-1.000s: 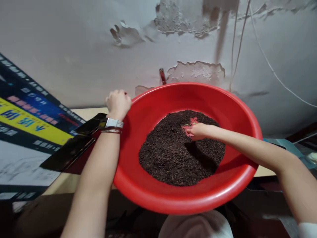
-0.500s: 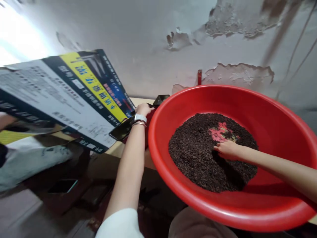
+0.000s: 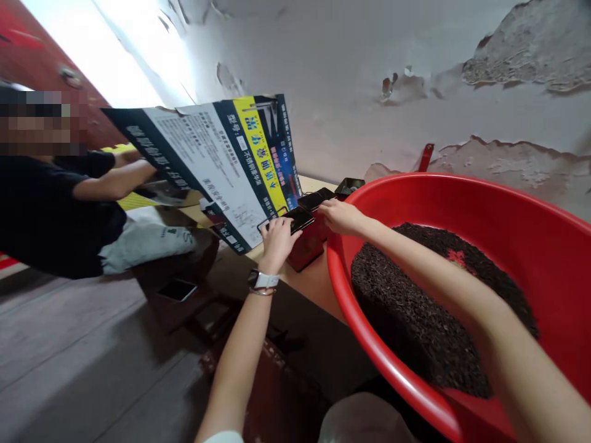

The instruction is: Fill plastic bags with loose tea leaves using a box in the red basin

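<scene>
The red basin (image 3: 462,197) is sitting at the right on the counter (image 3: 309,283), its near rim overhanging the counter's edge. A heap of dark grains (image 3: 415,307) is lying in its bottom, with a small patch of red base showing through near the far side.

A large printed cardboard box (image 3: 217,166) is standing tilted at the left end of the counter, leaning toward the wall. A person in a black top (image 3: 50,215) is sitting beyond it at the far left, one forearm reaching behind the box.

A small dark red box (image 3: 307,246) is standing on the counter between the cardboard box and the basin, just beside the basin's wall. Black phones are lying on top of it.

The left hand (image 3: 277,240), with a watch (image 3: 264,280) on its wrist, is curling its fingers around the near phone (image 3: 298,218) and holding it. The right hand (image 3: 339,215) is crossing over the basin's rim, fingers loosely bent and resting against the edge of the second phone (image 3: 316,199); whether it is gripping it cannot be told.
</scene>
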`<state>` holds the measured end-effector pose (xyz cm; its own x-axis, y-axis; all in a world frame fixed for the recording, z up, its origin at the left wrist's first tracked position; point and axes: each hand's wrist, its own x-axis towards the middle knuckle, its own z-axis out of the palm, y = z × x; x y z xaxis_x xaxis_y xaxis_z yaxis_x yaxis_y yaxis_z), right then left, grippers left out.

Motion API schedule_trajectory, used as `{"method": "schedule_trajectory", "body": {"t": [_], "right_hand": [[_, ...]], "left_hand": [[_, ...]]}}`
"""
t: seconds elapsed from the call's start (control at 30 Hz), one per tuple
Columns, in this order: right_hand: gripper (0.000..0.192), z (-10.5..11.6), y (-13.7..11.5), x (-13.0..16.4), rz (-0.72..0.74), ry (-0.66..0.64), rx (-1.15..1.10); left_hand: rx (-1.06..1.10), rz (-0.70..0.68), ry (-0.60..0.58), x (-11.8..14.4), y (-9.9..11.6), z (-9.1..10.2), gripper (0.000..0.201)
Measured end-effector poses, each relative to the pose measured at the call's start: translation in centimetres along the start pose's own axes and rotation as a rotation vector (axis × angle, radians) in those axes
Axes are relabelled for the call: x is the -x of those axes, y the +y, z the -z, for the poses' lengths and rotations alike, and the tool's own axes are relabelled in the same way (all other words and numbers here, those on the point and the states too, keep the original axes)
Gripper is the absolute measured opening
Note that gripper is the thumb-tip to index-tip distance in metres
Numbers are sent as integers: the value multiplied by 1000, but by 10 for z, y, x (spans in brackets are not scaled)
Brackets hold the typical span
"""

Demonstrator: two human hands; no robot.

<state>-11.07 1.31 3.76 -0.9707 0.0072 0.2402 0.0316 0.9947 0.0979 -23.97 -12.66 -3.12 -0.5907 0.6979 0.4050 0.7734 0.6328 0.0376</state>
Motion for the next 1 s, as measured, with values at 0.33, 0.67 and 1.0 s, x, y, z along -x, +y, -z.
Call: {"method": "schedule_trajectory", "body": {"t": [0.33,0.67,1.0], "right_hand": [[7,-28,-33,-49,55,27,-12],[31,119,-6,100,-92,370,334],[24,59,93,274,-578,-66,427]], "left_hand": [[-39,99,60,31,7,36,32],[285,-333,529,38,103,152,30],[120,-1009,-10,-11,294,57,21]]}}
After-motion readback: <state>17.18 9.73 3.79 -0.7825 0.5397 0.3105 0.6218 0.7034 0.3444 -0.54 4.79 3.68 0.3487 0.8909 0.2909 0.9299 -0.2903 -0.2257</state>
